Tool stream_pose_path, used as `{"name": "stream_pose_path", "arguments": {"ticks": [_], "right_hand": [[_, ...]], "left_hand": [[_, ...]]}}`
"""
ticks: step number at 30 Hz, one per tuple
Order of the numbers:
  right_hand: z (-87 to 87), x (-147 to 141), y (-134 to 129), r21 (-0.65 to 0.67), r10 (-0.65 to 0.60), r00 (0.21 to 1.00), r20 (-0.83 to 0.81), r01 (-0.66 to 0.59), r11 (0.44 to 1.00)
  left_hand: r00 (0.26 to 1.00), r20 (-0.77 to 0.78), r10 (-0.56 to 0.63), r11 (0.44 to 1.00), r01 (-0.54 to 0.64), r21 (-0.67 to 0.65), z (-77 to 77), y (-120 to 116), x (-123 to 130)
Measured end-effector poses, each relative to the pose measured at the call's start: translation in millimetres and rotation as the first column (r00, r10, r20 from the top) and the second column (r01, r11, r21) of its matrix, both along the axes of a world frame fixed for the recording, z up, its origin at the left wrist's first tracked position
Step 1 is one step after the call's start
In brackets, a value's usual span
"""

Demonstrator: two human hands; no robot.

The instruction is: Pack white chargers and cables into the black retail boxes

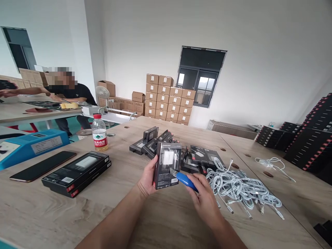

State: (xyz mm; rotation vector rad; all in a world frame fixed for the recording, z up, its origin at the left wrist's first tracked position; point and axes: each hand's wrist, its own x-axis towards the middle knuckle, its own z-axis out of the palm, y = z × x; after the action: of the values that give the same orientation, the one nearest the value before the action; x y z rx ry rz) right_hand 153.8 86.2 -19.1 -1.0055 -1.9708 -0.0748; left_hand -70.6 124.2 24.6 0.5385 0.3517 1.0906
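Observation:
My left hand (148,176) grips a black retail box (168,180) by its left edge and holds it tilted up above the table. A white charger shows on the face turned toward me. In my right hand (203,193) is a blue-handled utility knife (185,180), its short metal blade against or just in front of the box's lower face; contact is hard to tell. Behind the held box lies a loose pile of similar black boxes (199,154). To the right of my right hand is a tangled heap of white charging cables (238,186).
On the left are two stacked black boxes (77,169), a phone (43,166), a blue machine (38,147) and a water bottle (100,133). Tall black box stacks (311,138) stand at right. A co-worker (75,93) sits at another table. Cartons (163,98) line the wall.

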Motion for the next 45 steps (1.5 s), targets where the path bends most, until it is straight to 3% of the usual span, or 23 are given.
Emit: {"name": "stream_pose_path", "arguments": {"ticks": [15,23,28,32,35,39,43,45], "right_hand": [[0.7,0.1,-0.2,0.063,0.004,1.0,0.019,-0.005,0.998],[6.6,1.2,-2.1,0.204,-0.106,0.994,-0.016,0.107,0.973],[20.2,3.1,-10.4,0.276,-0.085,0.986,0.141,0.044,0.96],[26.0,-7.0,-20.2,0.239,-0.024,0.972,0.234,-0.034,0.97],[24.1,-9.0,-21.8,0.227,0.0,0.979,0.204,-0.048,0.973],[12.8,3.8,-9.4,0.22,-0.052,0.997,0.049,0.04,0.975],[-1.8,16.8,10.1,0.102,-0.135,0.98,-0.144,0.15,0.983],[-4.7,16.7,14.5,0.012,-0.142,0.962,-0.234,0.149,0.989]], "left_hand": [[1.0,0.014,-0.006,0.999,0.007,-0.052,-0.3,-1.4,-0.4],[0.97,-0.069,-0.232,0.959,0.217,-0.182,-6.0,-11.0,13.2],[0.909,-0.137,-0.394,0.899,0.35,-0.264,-12.8,-14.4,19.3],[0.888,-0.185,-0.422,0.89,0.367,-0.27,-21.5,-12.4,26.2],[0.939,-0.128,-0.319,0.942,0.299,-0.153,-20.7,-8.5,28.0],[0.999,-0.037,-0.016,1.0,0.016,-0.01,-16.4,1.7,20.6],[0.974,0.035,0.223,0.974,-0.225,0.03,-14.7,11.5,7.1],[0.947,0.057,0.315,0.942,-0.319,0.101,-12.5,12.7,2.1]]}}
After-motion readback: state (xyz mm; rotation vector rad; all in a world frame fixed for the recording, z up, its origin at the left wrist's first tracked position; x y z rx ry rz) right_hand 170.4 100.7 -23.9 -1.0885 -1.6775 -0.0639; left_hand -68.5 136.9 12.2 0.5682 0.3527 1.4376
